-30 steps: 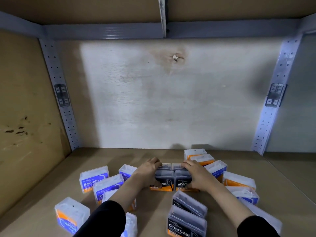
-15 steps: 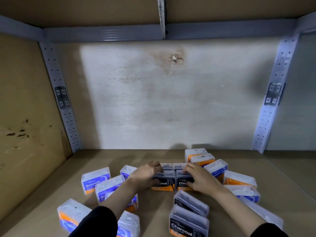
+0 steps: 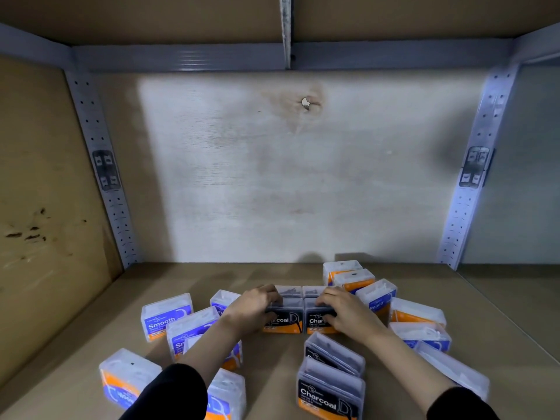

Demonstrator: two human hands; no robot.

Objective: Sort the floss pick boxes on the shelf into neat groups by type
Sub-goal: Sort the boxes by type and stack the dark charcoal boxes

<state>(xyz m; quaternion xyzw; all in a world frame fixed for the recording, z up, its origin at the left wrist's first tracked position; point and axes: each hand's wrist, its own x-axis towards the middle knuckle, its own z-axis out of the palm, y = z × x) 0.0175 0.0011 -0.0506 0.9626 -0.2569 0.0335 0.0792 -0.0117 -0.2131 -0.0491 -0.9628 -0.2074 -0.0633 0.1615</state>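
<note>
Both hands rest on a tight block of dark floss pick boxes in the middle of the shelf (image 3: 188,280). The left hand (image 3: 253,310) has its fingers curled over the top of the left front Charcoal box (image 3: 286,322), and the right hand (image 3: 348,313) does the same on the right front Charcoal box (image 3: 316,325). Each grip is thus closed on its own box. The two boxes touch side by side with their labels toward the person, and the rear Charcoal boxes (image 3: 289,291) touch them from behind

What the coming move likely turns on is where the loose ones of this type lie. The tilted Charcoal box (image 3: 333,353) and the nearest Charcoal box (image 3: 330,392) sit nearer the person than the block and right of its middle seam, close under the right forearm. The right hand is therefore the nearer one, while the left would have to cross over. The tilted box's long axis runs askew to the block's row, so it probably needs squaring as well as a push away from the person

The Smooth boxes (image 3: 166,316) stand apart to the left. The Round box (image 3: 377,298) is just beside the right hand, leaving little room on that flank
</note>
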